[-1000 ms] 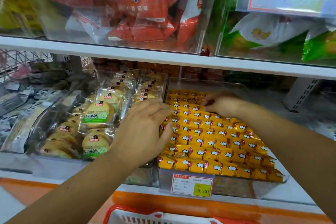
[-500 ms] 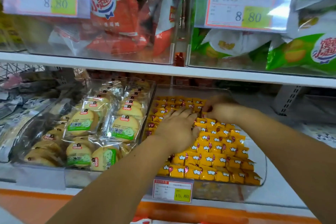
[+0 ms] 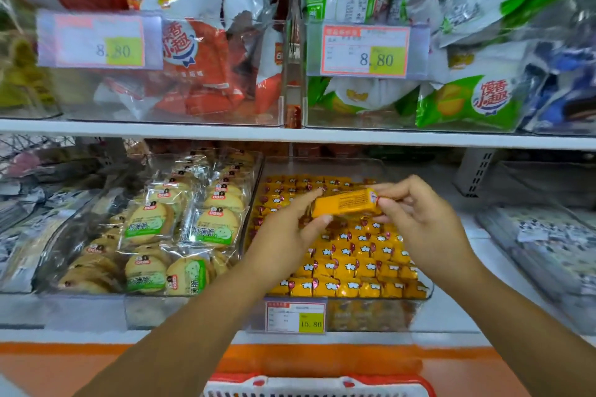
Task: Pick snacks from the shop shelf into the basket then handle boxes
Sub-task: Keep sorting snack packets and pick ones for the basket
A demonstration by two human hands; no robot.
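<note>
Head view: biscuit packs beside yellow snacks

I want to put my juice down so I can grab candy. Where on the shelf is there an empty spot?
The bare white shelf strip between the yellow candy bin and the tray of black-and-white packets on the right is free. The candy bin, the cookie bin, the red-snack bin and green-snack bin above are packed full.
</note>
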